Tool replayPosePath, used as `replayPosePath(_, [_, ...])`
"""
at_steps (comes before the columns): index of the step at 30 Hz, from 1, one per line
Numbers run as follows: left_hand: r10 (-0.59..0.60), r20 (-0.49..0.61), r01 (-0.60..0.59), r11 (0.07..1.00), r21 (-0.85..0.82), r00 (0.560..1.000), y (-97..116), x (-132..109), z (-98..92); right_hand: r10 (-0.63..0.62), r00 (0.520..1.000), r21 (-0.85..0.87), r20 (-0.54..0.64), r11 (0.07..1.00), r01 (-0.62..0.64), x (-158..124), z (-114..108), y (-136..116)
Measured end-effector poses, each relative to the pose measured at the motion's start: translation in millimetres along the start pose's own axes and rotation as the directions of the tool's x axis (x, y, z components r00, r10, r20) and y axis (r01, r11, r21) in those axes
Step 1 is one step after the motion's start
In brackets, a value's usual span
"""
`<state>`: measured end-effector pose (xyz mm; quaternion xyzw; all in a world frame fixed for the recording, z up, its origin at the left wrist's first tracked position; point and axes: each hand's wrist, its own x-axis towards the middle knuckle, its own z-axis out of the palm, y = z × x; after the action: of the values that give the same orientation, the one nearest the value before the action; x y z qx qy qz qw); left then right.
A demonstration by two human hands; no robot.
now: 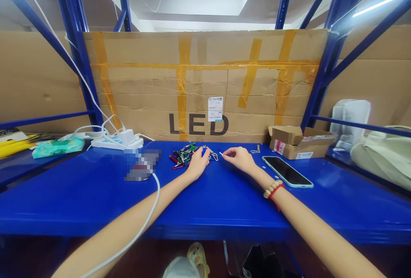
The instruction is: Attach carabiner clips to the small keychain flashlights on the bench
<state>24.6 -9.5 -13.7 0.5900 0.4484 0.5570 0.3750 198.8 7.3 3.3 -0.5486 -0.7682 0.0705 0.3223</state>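
Note:
My left hand [198,164] is closed around a small blue metallic keychain piece [204,151], partly hidden by the fingers. A silver carabiner clip [214,156] shows just right of that hand; I cannot tell whether it is joined to the blue piece. Left of and behind the hand lies a pile of small green, red, black and purple metallic pieces with clips [182,154]. My right hand [240,159] pinches a tiny white item [221,153], too small to name, between thumb and fingertips. A gap separates the two hands.
A phone [287,171] lies right of my right forearm, near an open cardboard box [298,141]. Behind the right hand is a small metal clip [256,149]. To the left are a power strip [109,141] and a white cable [156,201] crossing my left forearm.

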Motion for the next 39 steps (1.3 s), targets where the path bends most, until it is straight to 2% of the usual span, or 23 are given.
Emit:
replayPosePath(2, [-0.067,0.049,0.070,0.995,-0.077,0.997,4.3,-1.1,1.2,-0.029,0.999,0.187,-0.046,0.982,0.037,1.9,1.5,-1.1])
replayPosePath(4, [-0.107,0.091,0.119,0.983,-0.139,0.990,9.1,-2.9,2.0,-0.017,0.999,0.379,-0.037,0.925,0.030,2.8,2.6,-4.2])
replayPosePath(7, [-0.118,0.129,0.139,0.976,-0.167,0.985,13.8,-5.8,2.5,0.057,0.996,0.602,0.064,0.794,-0.084,1.7,3.0,-10.6])
replayPosePath(9, [-0.107,0.146,0.132,0.977,-0.170,0.983,14.5,-7.2,3.0,0.091,0.987,0.679,0.132,0.717,-0.157,-0.3,2.7,-14.5])
replayPosePath(12, [-0.079,0.178,0.107,0.982,-0.158,0.981,13.2,-7.9,4.8,0.082,0.971,0.717,0.226,0.660,-0.223,-3.7,2.6,-18.3])
replayPosePath(15, [-0.056,0.185,0.085,0.984,-0.154,0.981,10.9,-7.1,6.7,0.047,0.954,0.712,0.295,0.655,-0.252,-6.2,3.4,-20.4])
replayPosePath(22, [-0.006,0.131,0.022,0.992,-0.121,0.991,5.9,-4.3,6.6,0.061,0.945,0.701,0.323,0.656,-0.282,-8.0,4.5,-25.2])
replayPosePath(26, [0.002,0.196,0.011,0.998,-0.062,0.981,6.6,-5.4,5.8,0.070,0.939,0.743,0.336,0.592,-0.311,-7.3,6.3,-25.3])
replayPosePath(28, [0.001,0.221,0.009,0.999,-0.046,0.975,7.7,-6.2,5.6,0.062,0.947,0.753,0.316,0.590,-0.290,-6.2,7.8,-23.7])
replayPosePath(31, [0.022,0.191,-0.009,0.998,-0.067,0.981,9.2,-6.4,5.2,0.036,0.969,0.710,0.245,0.673,-0.205,-4.2,10.0,-19.9])
replayPosePath(35, [0.021,0.149,-0.008,0.996,-0.085,0.989,8.4,-4.4,3.9,-0.096,0.991,0.570,0.098,0.821,0.023,-3.2,10.7,-15.6])
replayPosePath(39, [-0.005,0.134,0.016,0.997,-0.079,0.991,5.1,-1.9,2.4,-0.219,0.974,0.401,-0.062,0.888,0.226,-4.4,7.2,-14.9])
